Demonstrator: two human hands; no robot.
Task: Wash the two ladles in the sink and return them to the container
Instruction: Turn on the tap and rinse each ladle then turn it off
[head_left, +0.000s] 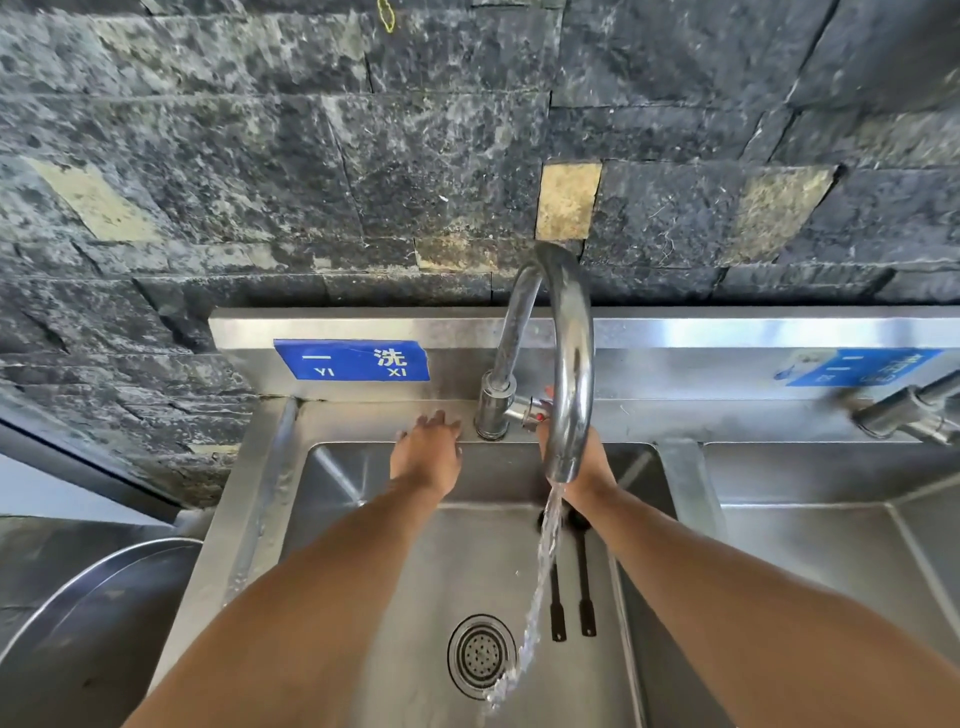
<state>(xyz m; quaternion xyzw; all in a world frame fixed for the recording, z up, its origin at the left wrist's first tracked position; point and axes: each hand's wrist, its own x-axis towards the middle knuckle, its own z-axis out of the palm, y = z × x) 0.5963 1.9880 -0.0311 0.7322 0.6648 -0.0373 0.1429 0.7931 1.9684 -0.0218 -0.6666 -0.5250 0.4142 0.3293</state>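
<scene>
Ladles (571, 587) flat beside sink (639, 597) wall

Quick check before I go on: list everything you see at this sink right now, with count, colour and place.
Ladles: two, dark handles, lying in the basin right of the drain.
Sink: one, steel, centre.
Drain: one, steel, basin floor.
Faucet: one, chrome, behind the basin, water running.
Blue label: one, on the backsplash.
Second basin: one, steel, right.
Large steel container: one, lower left.
Left hand: flat on the back rim.
Right hand: at the faucet lever, partly hidden.
</scene>
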